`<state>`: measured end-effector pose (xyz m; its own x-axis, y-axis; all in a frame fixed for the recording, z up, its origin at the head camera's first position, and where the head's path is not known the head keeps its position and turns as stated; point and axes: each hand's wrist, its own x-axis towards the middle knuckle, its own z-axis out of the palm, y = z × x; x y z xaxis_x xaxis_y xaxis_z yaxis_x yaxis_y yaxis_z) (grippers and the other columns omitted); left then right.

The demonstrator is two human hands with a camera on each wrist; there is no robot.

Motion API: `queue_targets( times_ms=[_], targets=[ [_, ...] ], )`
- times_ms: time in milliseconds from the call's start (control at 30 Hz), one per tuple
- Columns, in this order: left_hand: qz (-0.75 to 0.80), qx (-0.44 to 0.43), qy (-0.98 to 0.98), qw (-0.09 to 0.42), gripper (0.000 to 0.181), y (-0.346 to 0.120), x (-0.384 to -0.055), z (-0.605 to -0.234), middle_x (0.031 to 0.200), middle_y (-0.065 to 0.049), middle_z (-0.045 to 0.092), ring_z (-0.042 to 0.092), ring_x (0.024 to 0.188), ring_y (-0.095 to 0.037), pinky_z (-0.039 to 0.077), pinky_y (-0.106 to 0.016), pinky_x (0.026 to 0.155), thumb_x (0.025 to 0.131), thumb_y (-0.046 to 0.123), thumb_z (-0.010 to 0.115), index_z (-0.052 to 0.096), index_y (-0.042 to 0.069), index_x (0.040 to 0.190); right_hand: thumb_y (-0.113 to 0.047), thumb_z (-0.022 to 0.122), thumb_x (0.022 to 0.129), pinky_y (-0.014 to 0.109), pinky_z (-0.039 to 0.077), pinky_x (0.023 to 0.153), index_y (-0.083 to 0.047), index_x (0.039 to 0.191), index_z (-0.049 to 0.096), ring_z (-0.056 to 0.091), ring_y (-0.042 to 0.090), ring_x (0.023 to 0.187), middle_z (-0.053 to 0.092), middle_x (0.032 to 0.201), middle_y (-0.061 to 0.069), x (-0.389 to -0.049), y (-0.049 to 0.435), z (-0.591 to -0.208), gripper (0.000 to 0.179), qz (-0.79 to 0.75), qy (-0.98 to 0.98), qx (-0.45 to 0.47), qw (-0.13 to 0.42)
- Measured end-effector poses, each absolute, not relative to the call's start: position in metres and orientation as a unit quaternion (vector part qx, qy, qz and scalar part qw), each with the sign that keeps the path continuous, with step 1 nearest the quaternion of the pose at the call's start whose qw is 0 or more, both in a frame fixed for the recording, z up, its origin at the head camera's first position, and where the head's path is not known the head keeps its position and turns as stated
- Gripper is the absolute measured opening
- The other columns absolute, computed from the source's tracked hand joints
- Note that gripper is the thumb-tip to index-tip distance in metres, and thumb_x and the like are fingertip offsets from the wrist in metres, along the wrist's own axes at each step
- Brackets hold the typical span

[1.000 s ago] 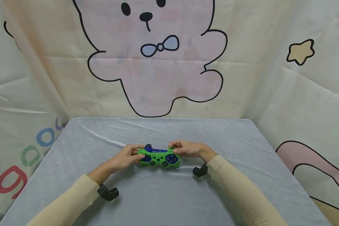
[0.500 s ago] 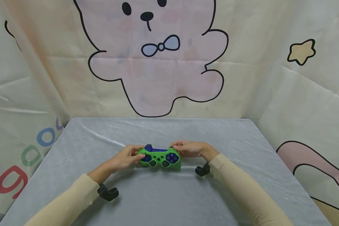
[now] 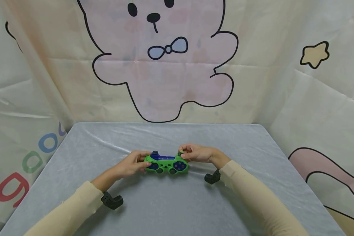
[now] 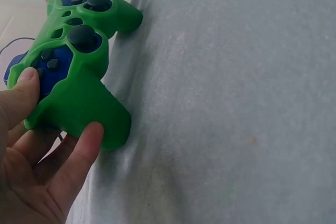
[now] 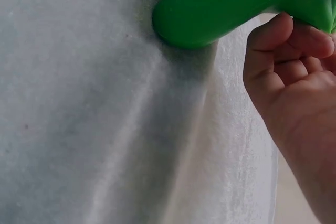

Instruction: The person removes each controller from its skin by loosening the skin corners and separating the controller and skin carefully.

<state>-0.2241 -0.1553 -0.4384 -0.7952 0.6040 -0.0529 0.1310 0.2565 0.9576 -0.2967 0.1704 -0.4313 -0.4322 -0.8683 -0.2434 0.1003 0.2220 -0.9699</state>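
Observation:
A blue game controller in a green silicone cover (image 3: 165, 161) stands at the middle of the table, its buttons and sticks facing me. Its blue back edge and left shoulder buttons show outside the cover. My left hand (image 3: 131, 165) grips the left end; in the left wrist view the thumb presses beside the direction pad and the other fingers lie beneath the handle. At the upper right corner, my right hand (image 3: 199, 153) pinches the edge of the green cover (image 5: 310, 3), which looks stretched toward the fingers in the right wrist view. Its fingertips are partly hidden there.
A grey cloth with wrinkles covers the table (image 3: 177, 203). Black wrist camera mounts hang under the left wrist (image 3: 112, 201) and right wrist (image 3: 212, 177). Printed curtains (image 3: 253, 82) surround the table's back and sides.
My right hand first slid slightly right along the controller's corner, then rose a little and pinched the cover's edge. The left hand keeps its hold, and the controller has barely moved.

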Motion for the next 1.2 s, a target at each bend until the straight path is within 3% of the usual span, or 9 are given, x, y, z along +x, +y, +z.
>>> queue_targets(
  times_ms=[200, 433, 633, 867, 967, 1100, 1200],
  targets=[
    [0.559, 0.237, 0.767, 0.208, 0.045, -0.155, -0.223, -0.438, 0.122, -0.03, 0.068, 0.069, 0.091, -0.004, 0.062, -0.033, 0.074, 0.101, 0.003, 0.057, 0.047, -0.013, 0.141, -0.008, 0.052, 0.105, 0.036, 0.031, 0.072, -0.013, 0.091, 0.046, 0.037, 0.011, 0.069, 0.042, 0.075, -0.007, -0.291, 0.17, -0.426, 0.016, -0.546, 0.662, -0.296, 0.418],
    [0.56, 0.233, 0.768, 0.206, 0.044, -0.155, -0.222, -0.44, 0.123, -0.029, 0.068, 0.069, 0.093, -0.005, 0.062, -0.034, 0.074, 0.101, 0.002, 0.057, 0.048, -0.013, 0.141, -0.009, 0.054, 0.104, 0.035, 0.033, 0.07, -0.012, 0.092, 0.046, 0.038, 0.012, 0.07, 0.043, 0.076, -0.006, -0.287, 0.168, -0.426, 0.015, -0.554, 0.662, -0.305, 0.402],
    [0.55, 0.228, 0.78, 0.194, 0.048, -0.155, -0.223, -0.439, 0.123, -0.028, 0.069, 0.071, 0.097, -0.016, 0.062, -0.037, 0.076, 0.102, 0.005, 0.056, 0.043, -0.014, 0.144, -0.007, 0.05, 0.105, 0.035, 0.032, 0.071, -0.014, 0.089, 0.043, 0.036, 0.012, 0.071, 0.04, 0.076, -0.006, -0.286, 0.169, -0.424, 0.019, -0.563, 0.665, -0.305, 0.384],
    [0.546, 0.209, 0.792, 0.177, 0.05, -0.151, -0.223, -0.44, 0.119, -0.026, 0.071, 0.071, 0.097, -0.015, 0.062, -0.039, 0.077, 0.104, 0.009, 0.055, 0.041, -0.014, 0.146, -0.016, 0.054, 0.106, 0.034, 0.049, 0.08, -0.015, 0.093, 0.052, 0.051, 0.012, 0.081, 0.053, 0.086, -0.005, -0.284, 0.171, -0.417, 0.012, -0.539, 0.714, -0.263, 0.362],
    [0.547, 0.194, 0.796, 0.172, 0.049, -0.15, -0.222, -0.439, 0.117, -0.025, 0.072, 0.071, 0.1, -0.023, 0.063, -0.039, 0.079, 0.105, 0.011, 0.054, 0.042, -0.013, 0.146, -0.018, 0.059, 0.103, 0.035, 0.05, 0.081, -0.013, 0.097, 0.052, 0.054, 0.014, 0.085, 0.052, 0.091, -0.003, -0.281, 0.173, -0.415, 0.01, -0.515, 0.74, -0.28, 0.331],
    [0.551, 0.18, 0.796, 0.173, 0.049, -0.149, -0.221, -0.438, 0.117, -0.025, 0.072, 0.071, 0.103, -0.024, 0.063, -0.039, 0.081, 0.105, 0.011, 0.054, 0.042, -0.013, 0.146, -0.015, 0.07, 0.096, 0.035, 0.053, 0.081, -0.007, 0.099, 0.049, 0.06, 0.017, 0.098, 0.049, 0.1, 0.002, -0.271, 0.173, -0.414, 0.022, -0.483, 0.774, -0.313, 0.265],
    [0.551, 0.175, 0.797, 0.175, 0.048, -0.148, -0.221, -0.437, 0.117, -0.025, 0.072, 0.072, 0.102, -0.024, 0.063, -0.039, 0.08, 0.105, 0.01, 0.054, 0.043, -0.012, 0.146, -0.014, 0.075, 0.092, 0.037, 0.056, 0.09, -0.003, 0.098, 0.051, 0.064, 0.024, 0.108, 0.051, 0.105, 0.006, -0.264, 0.171, -0.416, 0.027, -0.473, 0.792, -0.319, 0.219]
  ],
)
